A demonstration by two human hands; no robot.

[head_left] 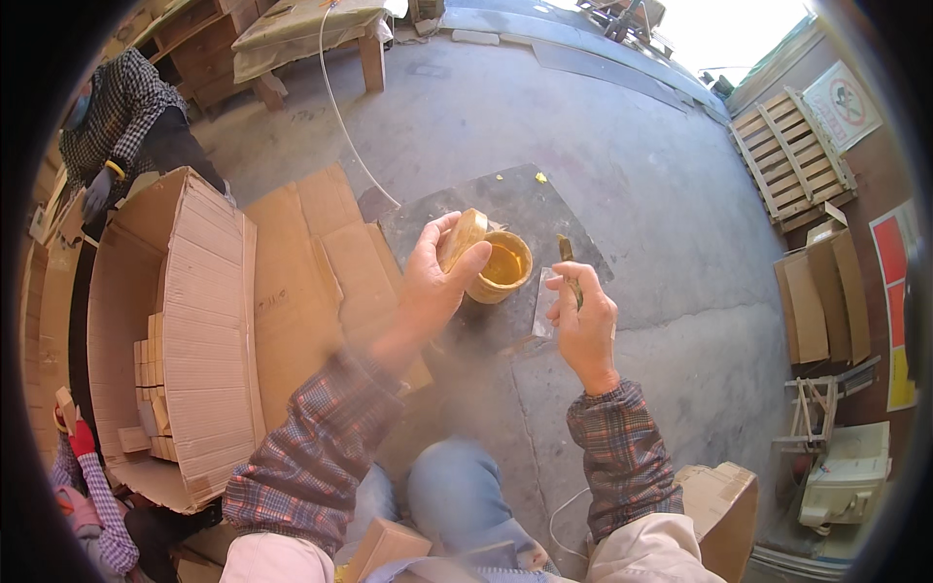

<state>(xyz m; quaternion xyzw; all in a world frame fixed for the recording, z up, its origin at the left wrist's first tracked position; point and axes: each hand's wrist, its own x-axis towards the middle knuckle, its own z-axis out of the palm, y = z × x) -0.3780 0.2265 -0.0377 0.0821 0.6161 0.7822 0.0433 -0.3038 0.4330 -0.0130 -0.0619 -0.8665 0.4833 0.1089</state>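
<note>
My left hand (pixel 437 272) is closed round a small pale wooden block (pixel 465 239), held at the rim of a round tub (pixel 501 282). The tub has yellowish paste smeared inside and stands on a dark, stained board (pixel 573 219). To its right, my right hand (pixel 586 316) grips a slim brush-like tool (pixel 567 255) with a brownish end pointing up; its exact kind is hard to make out. Beside those fingers is a flat greyish plate (pixel 544 306), partly hidden by the hand.
Left of me stands a big open carton (pixel 209 340) with stacked wooden pieces (pixel 151 379). Flattened cardboard (pixel 296 291) lies beside it. Two people work at the far left. A pale hose (pixel 340 126) crosses the floor. A wooden pallet (pixel 792 155) leans at the right.
</note>
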